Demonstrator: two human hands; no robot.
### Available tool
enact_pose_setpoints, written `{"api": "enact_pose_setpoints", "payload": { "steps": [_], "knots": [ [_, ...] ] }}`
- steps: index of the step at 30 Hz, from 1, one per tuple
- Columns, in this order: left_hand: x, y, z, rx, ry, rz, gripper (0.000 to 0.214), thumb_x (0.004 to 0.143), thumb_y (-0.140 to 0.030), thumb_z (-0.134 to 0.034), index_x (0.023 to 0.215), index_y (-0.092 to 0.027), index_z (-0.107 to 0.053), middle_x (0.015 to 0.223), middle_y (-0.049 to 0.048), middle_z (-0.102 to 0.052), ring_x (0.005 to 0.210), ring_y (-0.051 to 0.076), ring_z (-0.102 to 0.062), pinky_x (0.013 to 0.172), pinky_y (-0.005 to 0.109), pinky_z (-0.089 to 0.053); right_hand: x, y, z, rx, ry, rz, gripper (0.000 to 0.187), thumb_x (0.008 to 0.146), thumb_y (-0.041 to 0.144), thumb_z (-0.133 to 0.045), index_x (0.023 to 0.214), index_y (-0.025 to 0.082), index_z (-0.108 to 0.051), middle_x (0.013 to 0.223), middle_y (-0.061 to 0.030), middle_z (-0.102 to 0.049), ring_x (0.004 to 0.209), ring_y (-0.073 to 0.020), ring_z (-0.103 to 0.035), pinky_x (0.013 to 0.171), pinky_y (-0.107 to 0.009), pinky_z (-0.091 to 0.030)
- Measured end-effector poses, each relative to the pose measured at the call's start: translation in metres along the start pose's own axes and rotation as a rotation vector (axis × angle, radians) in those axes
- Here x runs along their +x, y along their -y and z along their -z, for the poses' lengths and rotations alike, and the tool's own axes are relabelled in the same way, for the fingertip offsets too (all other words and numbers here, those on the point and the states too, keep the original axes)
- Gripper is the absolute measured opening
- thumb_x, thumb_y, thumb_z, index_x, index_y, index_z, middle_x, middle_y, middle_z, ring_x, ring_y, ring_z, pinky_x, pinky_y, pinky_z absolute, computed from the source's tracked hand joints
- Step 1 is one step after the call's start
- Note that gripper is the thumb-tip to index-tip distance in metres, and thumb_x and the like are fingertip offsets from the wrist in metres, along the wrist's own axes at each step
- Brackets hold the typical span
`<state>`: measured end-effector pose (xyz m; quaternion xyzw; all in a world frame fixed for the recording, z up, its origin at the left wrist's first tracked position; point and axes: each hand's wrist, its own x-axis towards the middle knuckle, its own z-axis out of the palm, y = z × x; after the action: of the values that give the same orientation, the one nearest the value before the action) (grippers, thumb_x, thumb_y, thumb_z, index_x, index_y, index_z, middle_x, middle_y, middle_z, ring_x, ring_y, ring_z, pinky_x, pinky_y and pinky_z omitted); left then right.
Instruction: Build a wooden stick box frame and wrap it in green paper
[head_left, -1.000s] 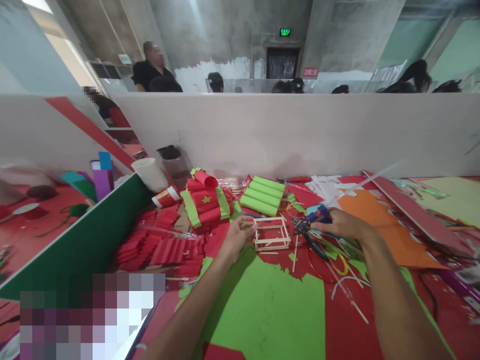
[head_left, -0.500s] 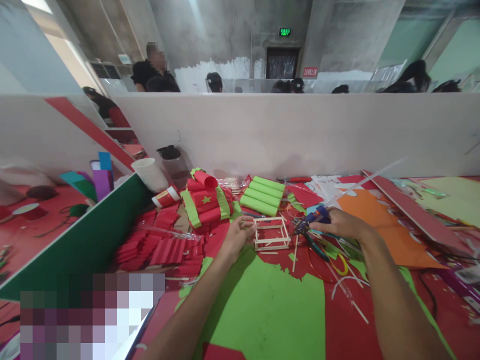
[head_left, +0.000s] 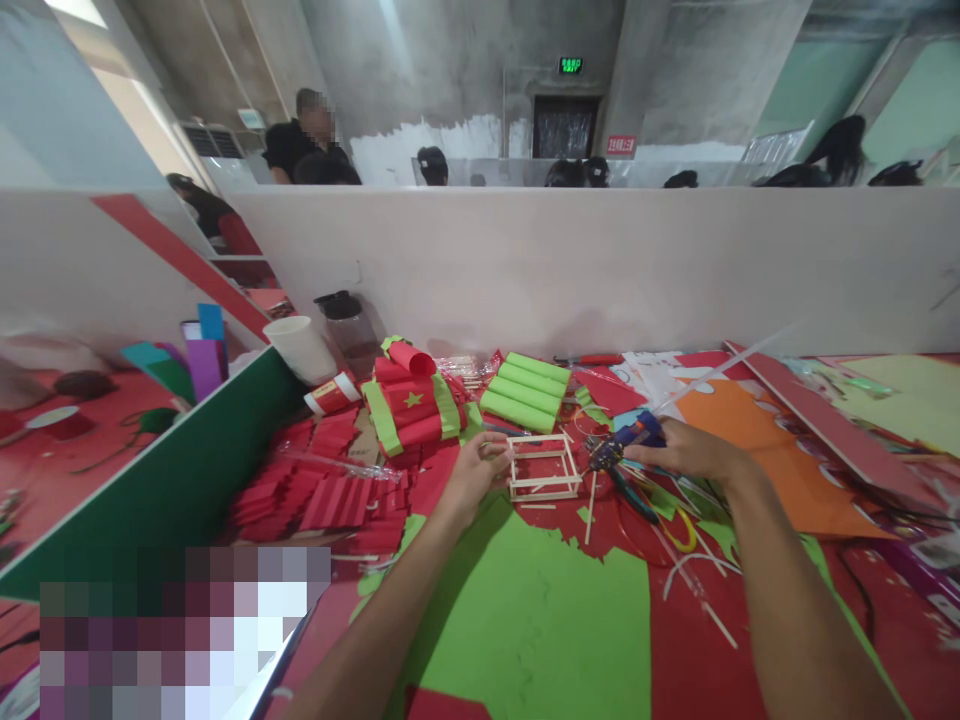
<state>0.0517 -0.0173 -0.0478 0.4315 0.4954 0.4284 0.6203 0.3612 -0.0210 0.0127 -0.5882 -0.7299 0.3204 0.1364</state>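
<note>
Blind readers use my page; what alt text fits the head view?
A person's left hand holds a small stick frame while the right hand grips a blue glue gun beside it. Behind the frame lies a ridged green piece.

Stick frame [head_left: 544,494]: bare wood, matt. Glue gun [head_left: 637,431]: plastic; its glue stick [head_left: 729,364] translucent, smooth. Green sheet [head_left: 540,610], near edge of table [head_left: 697,675]: matt, paper or foam, can't tell. Jar [head_left: 354,338], back-left corner: clear, smooth. Wall [head_left: 450,70]: rough concrete.

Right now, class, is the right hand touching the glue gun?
Touching. The head view shows the right hand wrapped around the rear of the glue gun.
</note>
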Motion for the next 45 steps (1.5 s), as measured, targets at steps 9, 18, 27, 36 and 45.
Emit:
{"api": "enact_pose_setpoints", "payload": {
  "steps": [9, 18, 27, 36, 45],
  "knots": [
    [0.001, 0.001, 0.001, -0.028, -0.010, 0.005, 0.024, 0.078, -0.013, -0.065, 0.098, -0.017, -0.054, 0.098, 0.0069, -0.063, 0.068, 0.012, -0.063, 0.060, 0.025, -0.054, -0.007, -0.007, 0.004, 0.104, 0.111, 0.036, 0.041, 0.070, 0.052, -0.065, 0.092, 0.018, -0.062, 0.086, -0.0041, -0.065, 0.080, -0.0227, -0.058, 0.072, -0.033, -0.046],
    [0.004, 0.005, 0.003, -0.045, 0.011, -0.017, 0.024, 0.077, -0.015, -0.066, 0.099, -0.017, -0.056, 0.094, 0.0079, -0.064, 0.068, 0.014, -0.064, 0.062, 0.028, -0.055, -0.007, -0.028, 0.011, -0.083, -0.045, -0.039, 0.029, 0.069, 0.045, -0.064, 0.077, 0.019, -0.055, 0.071, -0.0025, -0.060, 0.062, -0.0185, -0.053, 0.054, -0.029, -0.041],
    [0.003, 0.003, 0.001, -0.040, -0.003, -0.006, 0.024, 0.077, -0.013, -0.065, 0.098, -0.017, -0.055, 0.092, 0.0063, -0.064, 0.068, 0.013, -0.064, 0.060, 0.026, -0.056, 0.000, -0.042, 0.017, -0.239, -0.266, -0.065, 0.039, 0.075, 0.058, -0.053, 0.069, 0.019, -0.050, 0.065, -0.0026, -0.057, 0.057, -0.0163, -0.049, 0.049, -0.026, -0.033],
    [0.001, 0.001, 0.000, -0.044, -0.010, -0.005, 0.024, 0.077, -0.012, -0.065, 0.097, -0.017, -0.055, 0.092, 0.0058, -0.064, 0.067, 0.012, -0.064, 0.060, 0.026, -0.056, 0.009, -0.054, 0.010, -0.408, -0.181, -0.139, 0.035, 0.067, 0.054, -0.063, 0.064, 0.020, -0.056, 0.063, -0.0032, -0.061, 0.057, -0.0177, -0.053, 0.051, -0.026, -0.029],
    [0.004, 0.004, 0.001, -0.026, -0.010, -0.006, 0.024, 0.078, -0.014, -0.065, 0.100, -0.017, -0.055, 0.100, 0.0088, -0.063, 0.070, 0.014, -0.065, 0.062, 0.028, -0.056, 0.021, -0.061, -0.002, -0.443, -0.126, -0.129, 0.029, 0.070, 0.048, -0.061, 0.076, 0.020, -0.057, 0.071, -0.0048, -0.064, 0.063, -0.0200, -0.056, 0.052, -0.026, -0.033]
  ]
}}
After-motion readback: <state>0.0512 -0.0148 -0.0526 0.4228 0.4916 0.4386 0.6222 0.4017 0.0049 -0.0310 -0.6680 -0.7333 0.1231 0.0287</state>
